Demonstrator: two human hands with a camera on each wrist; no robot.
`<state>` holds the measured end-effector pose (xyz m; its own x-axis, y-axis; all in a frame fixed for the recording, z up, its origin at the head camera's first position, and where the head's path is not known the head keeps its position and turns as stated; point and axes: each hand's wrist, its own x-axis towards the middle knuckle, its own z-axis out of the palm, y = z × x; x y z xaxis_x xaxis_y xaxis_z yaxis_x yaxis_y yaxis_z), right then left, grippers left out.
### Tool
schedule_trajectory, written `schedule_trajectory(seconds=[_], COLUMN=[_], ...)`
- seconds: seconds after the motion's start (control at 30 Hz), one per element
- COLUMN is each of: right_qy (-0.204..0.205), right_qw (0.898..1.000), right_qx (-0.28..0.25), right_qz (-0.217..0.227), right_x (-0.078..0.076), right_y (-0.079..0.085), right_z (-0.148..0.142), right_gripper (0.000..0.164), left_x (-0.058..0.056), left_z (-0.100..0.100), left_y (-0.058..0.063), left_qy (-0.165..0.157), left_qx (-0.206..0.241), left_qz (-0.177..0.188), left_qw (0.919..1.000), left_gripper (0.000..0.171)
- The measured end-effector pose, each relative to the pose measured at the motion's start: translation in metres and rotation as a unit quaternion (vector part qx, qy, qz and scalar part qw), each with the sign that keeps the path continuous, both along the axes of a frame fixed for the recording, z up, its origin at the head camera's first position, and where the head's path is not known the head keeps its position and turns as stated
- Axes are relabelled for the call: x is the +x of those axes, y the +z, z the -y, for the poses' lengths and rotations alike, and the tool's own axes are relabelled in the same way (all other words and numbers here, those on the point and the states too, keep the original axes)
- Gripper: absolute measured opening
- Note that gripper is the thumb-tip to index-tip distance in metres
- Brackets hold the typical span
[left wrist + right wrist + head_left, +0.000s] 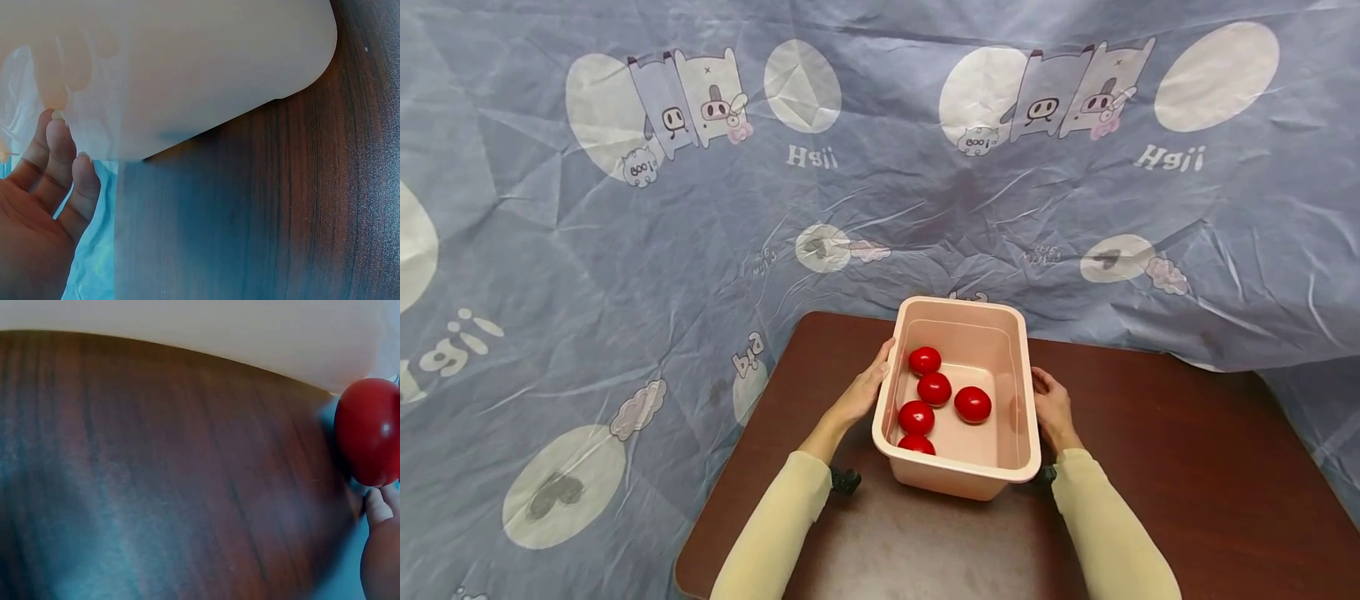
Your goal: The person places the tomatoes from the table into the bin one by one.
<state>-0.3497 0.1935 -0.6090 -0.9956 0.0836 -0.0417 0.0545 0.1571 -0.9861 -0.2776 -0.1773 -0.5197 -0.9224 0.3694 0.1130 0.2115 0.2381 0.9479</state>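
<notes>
A pale pink plastic bin point(957, 473) stands in front of me on the table, with several glossy red eggs point(973, 404) inside, mostly along its left side. My left hand point(867, 392) lies along the bin's left outer wall. In the left wrist view, its fingertips point(60, 128) touch that wall. At the right outer wall is my right hand point(1054, 408). The right wrist view shows another red egg point(370, 432) outside the bin, with the right-hand fingers point(379, 507) against it; the head view hides this egg.
The dark brown wooden table point(1180, 467) extends to the right of the bin. A grey-blue printed cloth point(887, 192) hangs behind the table and down its left side. A dark wrist strap point(846, 481) shows at the left sleeve.
</notes>
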Motion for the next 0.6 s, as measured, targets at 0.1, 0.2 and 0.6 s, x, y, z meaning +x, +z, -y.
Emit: schedule_trajectory(seconds=[0.1, 0.2, 0.6], right_qy=[-0.003, -0.004, -0.014], right_qw=[1.0, 1.0, 0.999], right_qx=[-0.014, -0.018, -0.029], right_qz=[-0.005, -0.013, 0.005], right_x=[0.005, 0.007, 0.011], right_y=[-0.004, -0.007, -0.012], right_z=[-0.001, 0.0, -0.002], right_gripper=[0.06, 0.059, 0.057], left_x=[-0.006, -0.008, -0.007], left_z=[-0.001, -0.002, -0.004], left_y=[-0.014, -0.018, -0.019], left_qy=[0.012, 0.027, 0.03], left_qx=[0.002, 0.008, 0.004], left_qz=[-0.002, -0.006, -0.011], left_qw=[0.9999, 0.9996, 0.9995], left_gripper=[0.051, 0.05, 0.051])
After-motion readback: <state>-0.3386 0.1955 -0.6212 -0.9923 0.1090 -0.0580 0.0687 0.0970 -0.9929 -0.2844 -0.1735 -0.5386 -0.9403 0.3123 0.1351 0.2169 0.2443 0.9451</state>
